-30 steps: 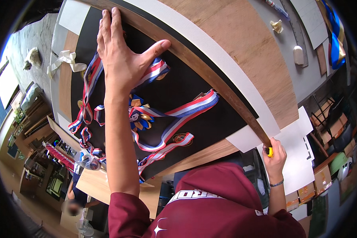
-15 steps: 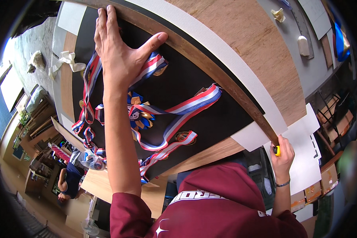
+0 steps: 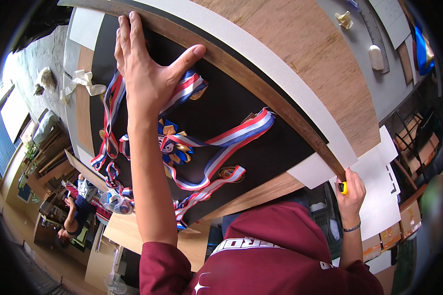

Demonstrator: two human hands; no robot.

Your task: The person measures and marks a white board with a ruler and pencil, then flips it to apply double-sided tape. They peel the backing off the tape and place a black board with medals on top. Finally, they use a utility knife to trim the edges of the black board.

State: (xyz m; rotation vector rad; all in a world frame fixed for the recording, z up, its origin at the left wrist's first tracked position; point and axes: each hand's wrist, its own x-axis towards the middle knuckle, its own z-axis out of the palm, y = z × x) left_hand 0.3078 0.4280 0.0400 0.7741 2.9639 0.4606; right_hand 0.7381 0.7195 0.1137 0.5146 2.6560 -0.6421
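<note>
Landmark: long wooden straightedge point(image 3: 261, 83) lying across the black board point(image 3: 231, 113).
Left hand point(image 3: 147, 73): spread wide and flat, pressing down by the far end of the straightedge, thumb against its edge.
Right hand point(image 3: 352, 189): closed around a yellow cutter point(image 3: 344, 187) at the near end of the straightedge.
Progress: judging by the cutter's place, the cut along the straightedge looks near its end; whether the board is parted cannot be told.
White sheet point(image 3: 325, 147): beyond the straightedge, on the wooden worktop point(image 3: 305, 44).
Medals with striped ribbons point(image 3: 216, 147): on the board, this side of the straightedge.
Containers: none visible near it.
</note>
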